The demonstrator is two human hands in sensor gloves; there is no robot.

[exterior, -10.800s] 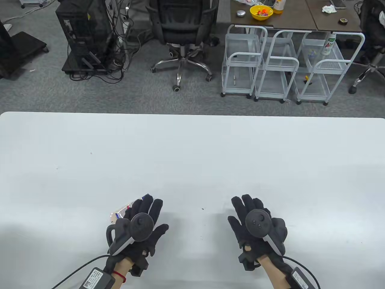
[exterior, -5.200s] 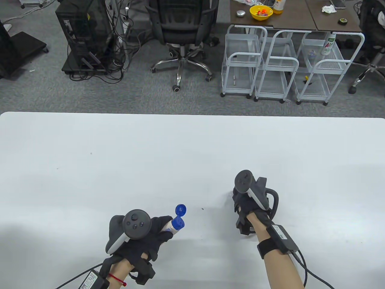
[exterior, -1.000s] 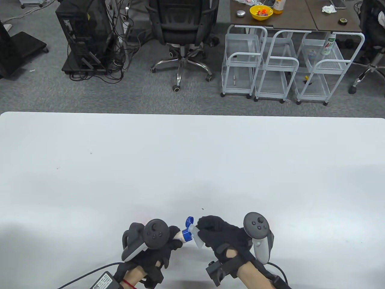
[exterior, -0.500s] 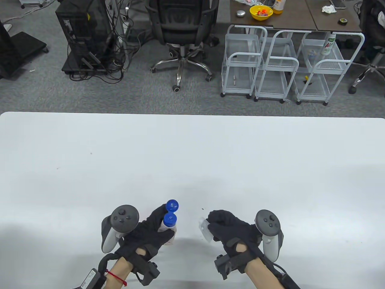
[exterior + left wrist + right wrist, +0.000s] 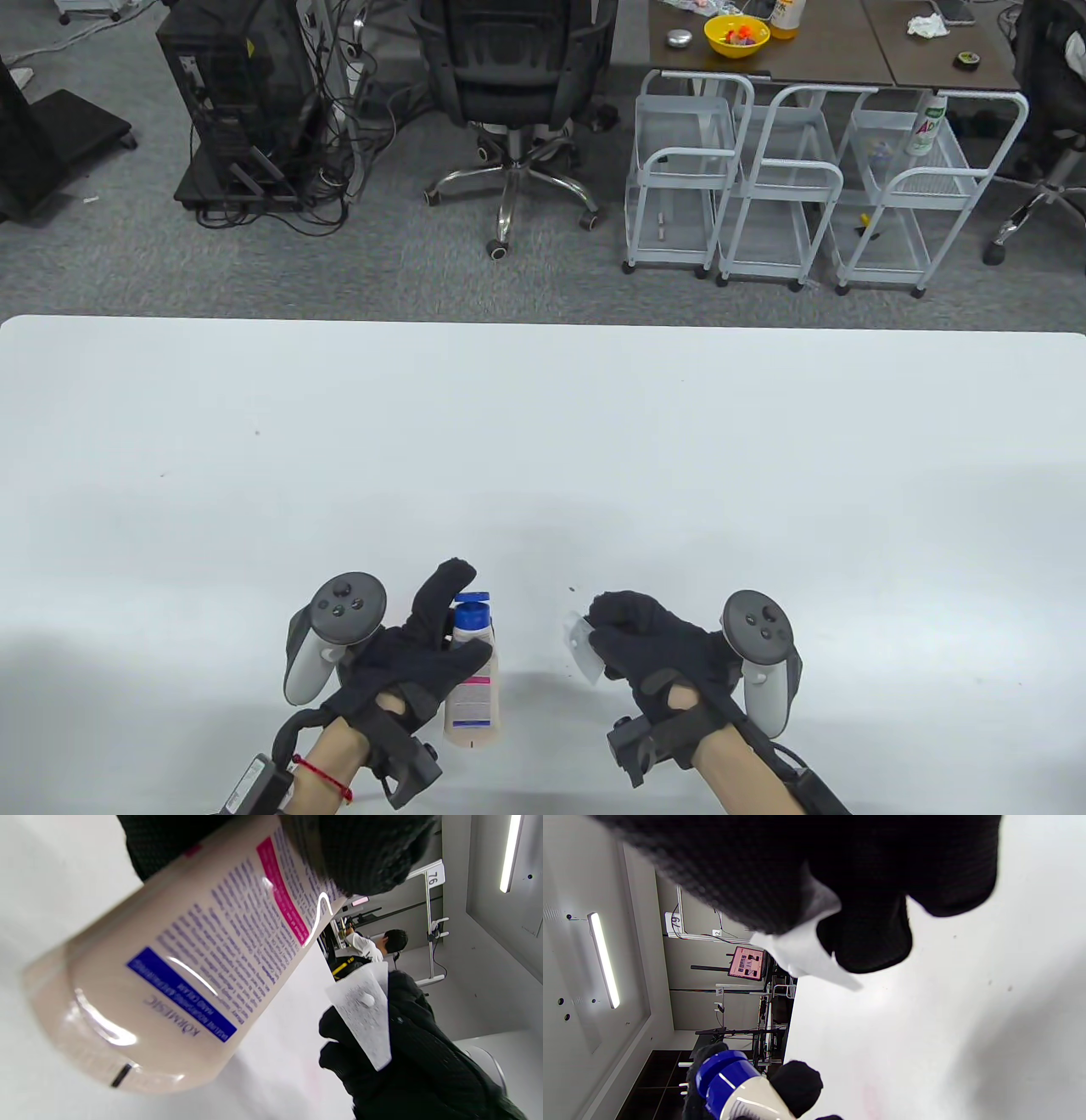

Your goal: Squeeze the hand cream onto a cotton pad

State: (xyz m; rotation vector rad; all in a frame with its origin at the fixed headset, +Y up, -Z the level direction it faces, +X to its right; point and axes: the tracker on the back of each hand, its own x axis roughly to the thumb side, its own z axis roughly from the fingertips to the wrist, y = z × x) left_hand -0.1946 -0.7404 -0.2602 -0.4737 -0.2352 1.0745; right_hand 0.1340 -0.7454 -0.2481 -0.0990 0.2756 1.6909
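My left hand (image 5: 428, 649) grips a beige hand cream tube (image 5: 472, 679) with a blue cap (image 5: 472, 609); the cap points away from me and looks closed. The tube fills the left wrist view (image 5: 191, 955). My right hand (image 5: 632, 641) pinches a square white cotton pad (image 5: 582, 647) a little right of the tube. In the left wrist view the cotton pad (image 5: 367, 1014) carries a small white blob of cream. The right wrist view shows the pad (image 5: 801, 955) between my fingers and the tube's blue cap (image 5: 723, 1075) below.
The white table (image 5: 543, 441) stretches far beyond both hands. Past its far edge stand an office chair (image 5: 509, 102), a computer tower (image 5: 242, 102) and white wire carts (image 5: 797, 187).
The tube left the pad and both hands drew apart. The blue flip cap, open half a second ago, now looks closed, and the tube lies flatter in my left hand.
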